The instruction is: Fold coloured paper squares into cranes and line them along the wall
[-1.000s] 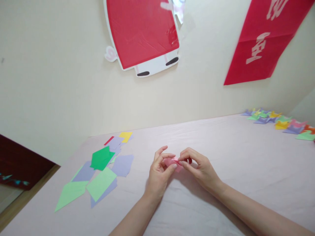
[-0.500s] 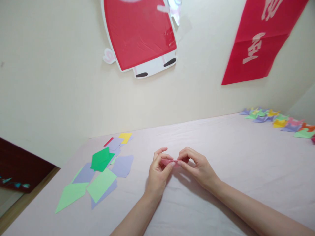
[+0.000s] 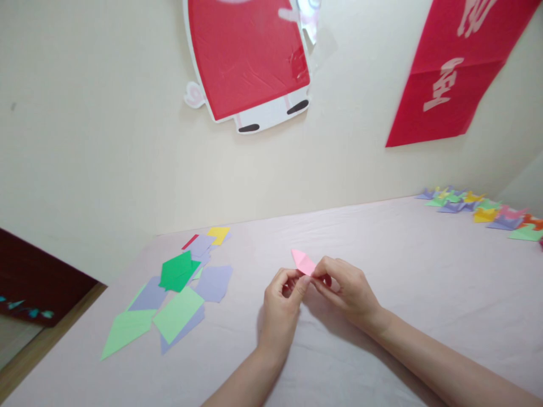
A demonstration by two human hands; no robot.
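Paper (image 3: 302, 262), pink, folded — pinched in both hands (image 3: 353, 287), held close together.

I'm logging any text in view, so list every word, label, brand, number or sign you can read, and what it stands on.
Nothing can be read.
Red banner: pale, character-like marks, too unclear to read.
Red-and-white wall decoration: no legible text.
Pink folded paper, loose paper sheets: no lettering visible.

Pink paper (image 3: 304, 262) — folded, creased, tip leaning up-left — lower end pinched in hands (image 3: 350, 285).
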